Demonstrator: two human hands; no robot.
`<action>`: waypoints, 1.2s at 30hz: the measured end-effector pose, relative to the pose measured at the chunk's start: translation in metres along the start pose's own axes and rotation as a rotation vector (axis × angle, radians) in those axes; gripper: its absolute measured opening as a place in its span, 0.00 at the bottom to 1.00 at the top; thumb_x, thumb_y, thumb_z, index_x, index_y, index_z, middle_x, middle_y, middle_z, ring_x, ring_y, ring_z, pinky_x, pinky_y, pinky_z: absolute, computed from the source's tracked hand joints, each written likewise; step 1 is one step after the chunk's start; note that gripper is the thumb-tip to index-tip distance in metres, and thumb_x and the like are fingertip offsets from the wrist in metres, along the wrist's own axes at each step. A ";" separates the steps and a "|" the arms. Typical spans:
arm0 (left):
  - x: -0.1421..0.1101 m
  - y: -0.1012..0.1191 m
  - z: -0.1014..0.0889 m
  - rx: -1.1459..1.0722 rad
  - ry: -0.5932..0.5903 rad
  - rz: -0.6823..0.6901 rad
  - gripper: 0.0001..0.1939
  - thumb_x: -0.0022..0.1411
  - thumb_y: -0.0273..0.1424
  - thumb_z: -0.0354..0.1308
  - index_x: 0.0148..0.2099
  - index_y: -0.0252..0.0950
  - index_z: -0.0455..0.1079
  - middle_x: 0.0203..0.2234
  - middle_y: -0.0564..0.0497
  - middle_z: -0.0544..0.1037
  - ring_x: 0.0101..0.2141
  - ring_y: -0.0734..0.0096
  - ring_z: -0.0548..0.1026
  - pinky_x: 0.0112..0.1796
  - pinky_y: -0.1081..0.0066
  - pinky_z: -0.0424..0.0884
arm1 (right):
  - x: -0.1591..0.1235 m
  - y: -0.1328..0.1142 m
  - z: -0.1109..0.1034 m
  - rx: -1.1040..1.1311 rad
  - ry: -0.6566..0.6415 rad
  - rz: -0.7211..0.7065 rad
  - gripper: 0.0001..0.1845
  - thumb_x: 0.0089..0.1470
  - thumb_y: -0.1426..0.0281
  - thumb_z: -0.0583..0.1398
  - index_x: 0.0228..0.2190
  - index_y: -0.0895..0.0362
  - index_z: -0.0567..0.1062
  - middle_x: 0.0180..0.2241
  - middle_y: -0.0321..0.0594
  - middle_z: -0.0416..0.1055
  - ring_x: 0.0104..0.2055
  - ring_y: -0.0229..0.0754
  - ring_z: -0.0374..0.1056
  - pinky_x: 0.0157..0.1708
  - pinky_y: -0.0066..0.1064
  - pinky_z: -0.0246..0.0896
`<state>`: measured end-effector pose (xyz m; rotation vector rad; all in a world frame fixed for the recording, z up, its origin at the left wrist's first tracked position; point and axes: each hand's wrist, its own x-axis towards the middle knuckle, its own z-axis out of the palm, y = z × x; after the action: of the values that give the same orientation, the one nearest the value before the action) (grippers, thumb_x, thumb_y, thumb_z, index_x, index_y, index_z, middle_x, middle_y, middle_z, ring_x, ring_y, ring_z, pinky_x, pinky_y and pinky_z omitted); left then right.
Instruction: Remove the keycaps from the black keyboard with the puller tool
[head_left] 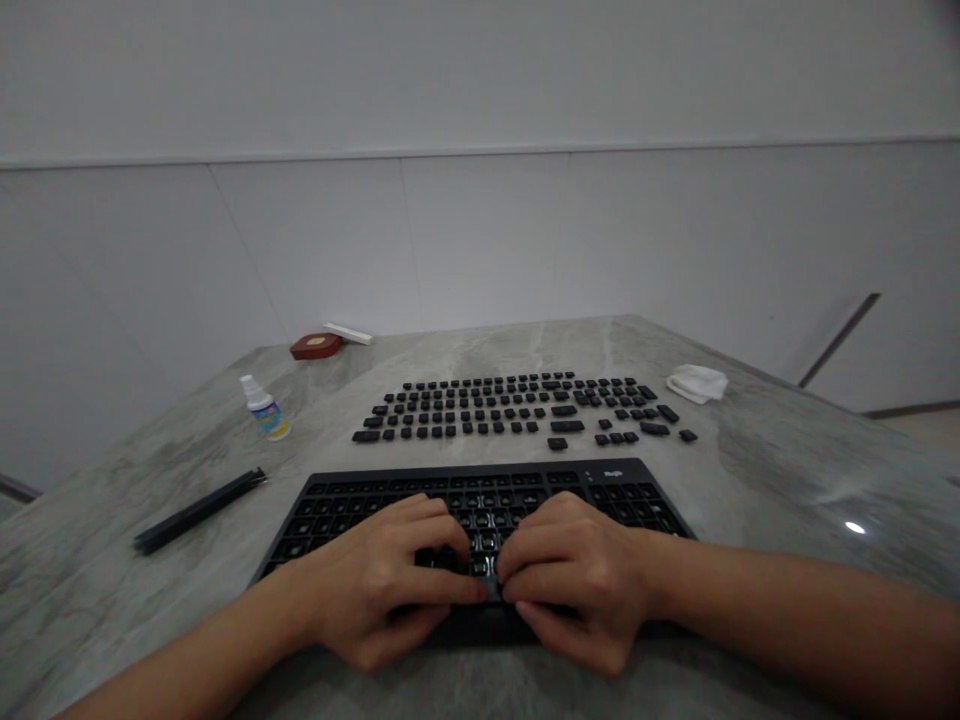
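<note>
A black keyboard frame [615, 485] with its keycaps removed lies on the grey marble table [780, 470] in front of me. My left hand [386, 590] and my right hand [581, 580] both rest on its front middle, fingers curled and fingertips meeting over a spot near the bottom row. Whatever they pinch there is too small to make out. Beyond the keyboard, several loose black keycaps [517, 405] are laid out in rows on the table.
A small white bottle [264, 408] stands at the left. A long black strip [199, 511] lies left of the keyboard. A red-brown box [316, 346] and a white stick [348, 333] sit at the back. A white cloth [697, 383] lies at the right.
</note>
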<state>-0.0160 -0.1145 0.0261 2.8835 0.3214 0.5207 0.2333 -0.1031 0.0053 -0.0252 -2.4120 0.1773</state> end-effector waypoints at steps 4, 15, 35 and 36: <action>-0.001 0.001 0.001 0.019 0.006 0.013 0.21 0.58 0.21 0.53 0.54 0.37 0.70 0.43 0.41 0.75 0.39 0.58 0.72 0.38 0.56 0.71 | -0.001 -0.001 0.000 -0.001 -0.023 -0.012 0.08 0.50 0.76 0.55 0.27 0.60 0.75 0.29 0.40 0.76 0.22 0.37 0.65 0.18 0.31 0.60; 0.004 0.006 0.007 -0.106 0.046 0.073 0.22 0.54 0.18 0.54 0.52 0.31 0.70 0.44 0.41 0.77 0.38 0.59 0.73 0.38 0.58 0.72 | -0.003 0.002 0.002 0.007 -0.051 -0.029 0.09 0.51 0.75 0.55 0.28 0.60 0.75 0.29 0.39 0.75 0.22 0.36 0.65 0.18 0.29 0.59; 0.006 0.008 0.004 -0.200 0.052 0.010 0.20 0.56 0.20 0.52 0.51 0.32 0.72 0.41 0.42 0.78 0.39 0.60 0.73 0.40 0.57 0.72 | -0.002 0.000 0.000 0.111 -0.056 0.083 0.08 0.48 0.76 0.57 0.29 0.62 0.77 0.28 0.38 0.76 0.22 0.34 0.66 0.18 0.28 0.57; 0.006 0.008 0.004 -0.199 0.050 0.008 0.20 0.56 0.20 0.52 0.51 0.32 0.72 0.41 0.42 0.78 0.38 0.60 0.73 0.40 0.57 0.72 | -0.002 0.000 0.000 0.114 -0.062 0.086 0.08 0.48 0.76 0.57 0.29 0.62 0.77 0.28 0.38 0.75 0.22 0.34 0.66 0.18 0.28 0.57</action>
<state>-0.0074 -0.1212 0.0264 2.6846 0.2506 0.5918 0.2346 -0.1034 0.0039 -0.0726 -2.4600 0.3594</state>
